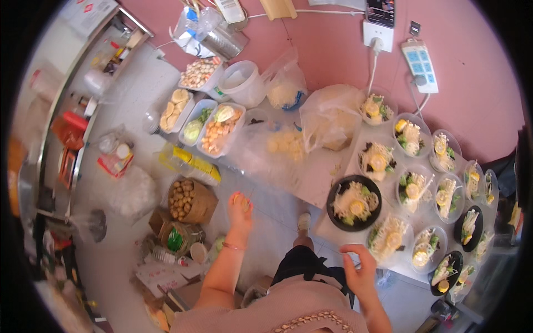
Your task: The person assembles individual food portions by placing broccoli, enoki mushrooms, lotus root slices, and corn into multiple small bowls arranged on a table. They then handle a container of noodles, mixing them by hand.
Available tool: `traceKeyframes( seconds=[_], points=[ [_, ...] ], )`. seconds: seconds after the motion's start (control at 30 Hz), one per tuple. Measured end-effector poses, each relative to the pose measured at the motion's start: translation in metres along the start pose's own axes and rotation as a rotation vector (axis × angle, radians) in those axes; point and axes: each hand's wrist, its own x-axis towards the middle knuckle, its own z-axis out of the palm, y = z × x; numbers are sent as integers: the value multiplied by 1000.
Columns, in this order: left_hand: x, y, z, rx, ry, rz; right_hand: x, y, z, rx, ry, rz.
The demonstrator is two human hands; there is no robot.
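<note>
My left hand (240, 210) is raised over the floor, in front of the counter. Its fingers are closed, with small orange and yellowish bits at the fingertips, too blurred to name. Beside the near edge of the table hangs my right hand (362, 265), thumb and fingers apart and nothing visible in it. Closest to that hand is a clear bowl (389, 236) of enoki mushrooms, greens and a corn piece. A black bowl (353, 203) with similar food stands just beyond. Left of these, a tub of orange and pale chunks (220, 130) sits on the counter.
Several filled bowls (412, 187) crowd the table at right. Plastic bags (331, 117) and tubs line the wall, below a power strip (420, 65). On the floor at left stand a sack of potatoes (190, 201) and a yellow-labelled bottle (191, 165). Shelves (69, 122) run along the far left.
</note>
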Motion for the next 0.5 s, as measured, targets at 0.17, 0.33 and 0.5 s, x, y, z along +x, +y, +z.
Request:
traceKeyframes(
  seconds=[0.17, 0.33, 0.5],
  points=[
    [107, -23, 34, 137, -456, -308, 65, -11, 103, 4, -123, 41],
    [172, -30, 112, 432, -775, 197, 104, -22, 151, -13, -196, 98],
    [188, -55, 85, 515, -538, 85, 134, -24, 174, 19, -178, 120]
  ],
)
